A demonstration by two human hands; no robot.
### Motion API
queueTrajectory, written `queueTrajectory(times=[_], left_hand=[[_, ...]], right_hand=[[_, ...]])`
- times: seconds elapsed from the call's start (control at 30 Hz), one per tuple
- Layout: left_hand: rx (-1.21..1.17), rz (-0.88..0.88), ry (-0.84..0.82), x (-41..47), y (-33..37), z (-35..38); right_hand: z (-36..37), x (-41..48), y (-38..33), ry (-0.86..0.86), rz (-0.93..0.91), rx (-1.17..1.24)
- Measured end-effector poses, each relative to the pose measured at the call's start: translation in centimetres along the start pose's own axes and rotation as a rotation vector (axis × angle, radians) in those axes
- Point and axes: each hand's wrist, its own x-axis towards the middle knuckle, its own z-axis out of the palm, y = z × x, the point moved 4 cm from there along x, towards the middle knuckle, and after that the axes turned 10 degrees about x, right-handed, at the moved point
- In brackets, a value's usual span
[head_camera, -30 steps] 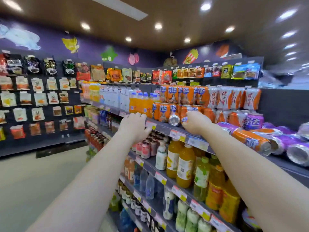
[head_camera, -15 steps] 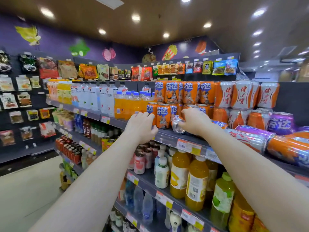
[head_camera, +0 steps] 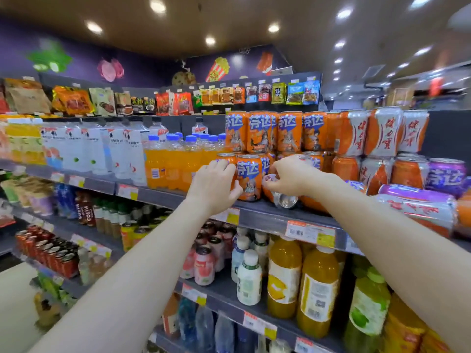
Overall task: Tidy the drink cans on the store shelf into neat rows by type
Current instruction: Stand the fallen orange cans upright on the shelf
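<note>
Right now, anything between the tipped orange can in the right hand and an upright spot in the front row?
Yes. The right hand holds the tipped can lying on the shelf edge. An upright orange can stands directly on its left, with the left hand against it. Lying cans crowd the right.

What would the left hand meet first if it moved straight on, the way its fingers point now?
The left hand already touches the upright orange can beside it. Pushed straight on, it would probably meet the leftmost orange can just behind its fingers; depth is unclear.
</note>
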Motion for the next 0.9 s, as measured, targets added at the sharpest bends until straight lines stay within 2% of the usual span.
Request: queueTrajectory(times=[0.37, 0.5, 0.7, 0.9], left_hand=[[-0.258, 0.183, 0.193, 0.2, -1.5, 1.0], [-0.355, 0.248, 0.198, -0.7, -1.8, 1.3], [-0.476, 0.284, 0.219, -1.4, -1.9, 1.1], [-0.623, 0.223, 0.165, -1.3, -0.8, 0.8]], right_hand=[[2.1, 0.1, -2.3, -0.006, 0.390, -0.188], [3.1, -0.4, -3.2, 0.086, 0.511, -0.254], [2.9, -2.0, -3.0, 0.293, 0.569, -0.071], [2.9, -3.9, -2.7, 0.598, 0.566, 0.294]])
